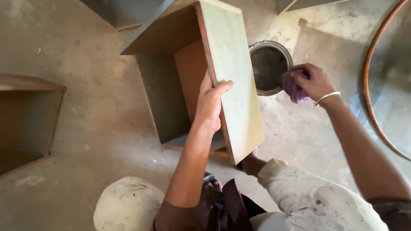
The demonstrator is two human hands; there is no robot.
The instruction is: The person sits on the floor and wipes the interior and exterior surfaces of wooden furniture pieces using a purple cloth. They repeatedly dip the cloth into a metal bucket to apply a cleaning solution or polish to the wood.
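Head cam, looking down at a dusty concrete floor [85, 55]. Left hand [210, 105] grips the near side panel of an open wooden box [231, 64]: thumb wrapped over the panel's outer greenish face, fingers tucked inside against the brown inner face, hand mostly closed around the edge. Box sits at frame centre to 12 o'clock, open side facing up-left, outer faces pale green, inner back brown, one corner resting on the floor close to the person's feet. Right hand [312, 81] at 2 o'clock, closed tight on a bunched purple rag [293, 87], rag touching the rim of a round tin [269, 66]. Tin stands on the floor just right of the box, at 1 o'clock, open top, dark contents, can't tell how full. Thin pale bangle [327, 97] on the right wrist. Second box [25, 119] at 9 o'clock, well apart from the first, also open, brown inside, partly cut off by the frame edge. Large round thing with a brown rim [372, 111] at 3 o'clock, only an arc of it in view, can't tell what it is. Person's knees in pale stained trousers [317, 196] at 5 to 7 o'clock, both forearms reaching forward from there. Floor around the tin is blotchy with pale stains.
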